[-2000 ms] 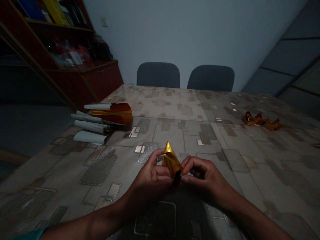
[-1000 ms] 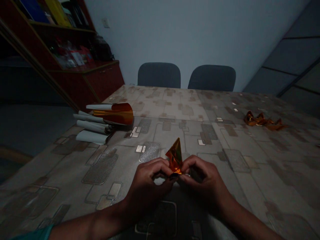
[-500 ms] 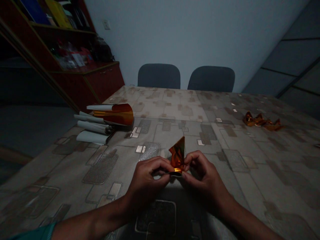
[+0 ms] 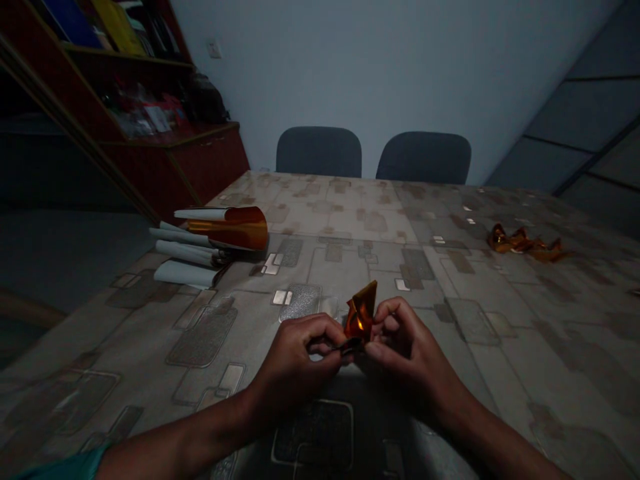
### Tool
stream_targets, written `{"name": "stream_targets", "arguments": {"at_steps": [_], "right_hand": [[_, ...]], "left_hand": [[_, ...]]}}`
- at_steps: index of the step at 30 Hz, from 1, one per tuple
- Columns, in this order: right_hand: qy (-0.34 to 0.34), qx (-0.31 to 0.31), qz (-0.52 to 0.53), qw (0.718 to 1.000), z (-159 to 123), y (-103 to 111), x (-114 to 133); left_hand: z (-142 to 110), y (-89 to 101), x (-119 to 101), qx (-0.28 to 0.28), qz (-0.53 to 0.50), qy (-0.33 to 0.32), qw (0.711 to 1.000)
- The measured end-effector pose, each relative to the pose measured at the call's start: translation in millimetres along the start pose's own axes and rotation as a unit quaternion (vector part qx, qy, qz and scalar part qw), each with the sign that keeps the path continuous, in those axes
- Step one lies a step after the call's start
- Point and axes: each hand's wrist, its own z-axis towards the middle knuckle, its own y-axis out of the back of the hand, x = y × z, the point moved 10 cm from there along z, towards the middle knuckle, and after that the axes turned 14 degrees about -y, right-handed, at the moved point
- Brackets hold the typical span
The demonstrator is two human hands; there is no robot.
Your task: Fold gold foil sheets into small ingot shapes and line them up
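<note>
A small piece of folded gold foil paper [image 4: 361, 313] stands up between my two hands, its point tilted to the right. My left hand [image 4: 300, 350] pinches its lower left edge between thumb and fingers. On the other side, my right hand [image 4: 407, 343] grips the lower right edge with thumb and fingertips. Dark folds show at the bottom of the paper, and my fingers partly hide them. Both hands are just above the patterned tablecloth [image 4: 350, 213], near the front of the table.
At the left lies a pile of curled gold paper sheets [image 4: 240, 230] with pale backs. Several folded gold paper pieces [image 4: 527, 243] lie in a row at the right. Two grey chairs [image 4: 319, 152] stand behind the table, and a red-brown cabinet [image 4: 207, 163] is at the far left.
The gold paper has turned in my fingers and shifted right, its point now leaning right. My left hand went from cradling it to pinching its lower edge; my right hand kept its hold.
</note>
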Motion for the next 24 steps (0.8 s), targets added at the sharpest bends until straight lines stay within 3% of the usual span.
{"name": "stream_targets", "arguments": {"at_steps": [5, 10, 14, 20, 24], "right_hand": [[-0.001, 0.006, -0.013, 1.0, 0, 1, -1], [-0.009, 0.019, -0.058, 0.998, -2, -3, 0], [-0.027, 0.018, -0.073, 0.997, -2, -5, -7], [0.063, -0.085, -0.123, 0.987, -12, 9, 10], [0.124, -0.074, -0.216, 0.966, -16, -4, 21]], "left_hand": [[0, -3.8, 0, 0.014, -0.006, 0.004, 1.0], [-7, -9.5, 19, 0.004, -0.093, 0.081, 0.992], [-9, -12.0, 22, 0.008, -0.111, 0.093, 0.989], [-8, -0.8, 25, -0.04, -0.128, 0.095, 0.986], [-8, -1.5, 23, -0.033, -0.124, 0.089, 0.988]]}}
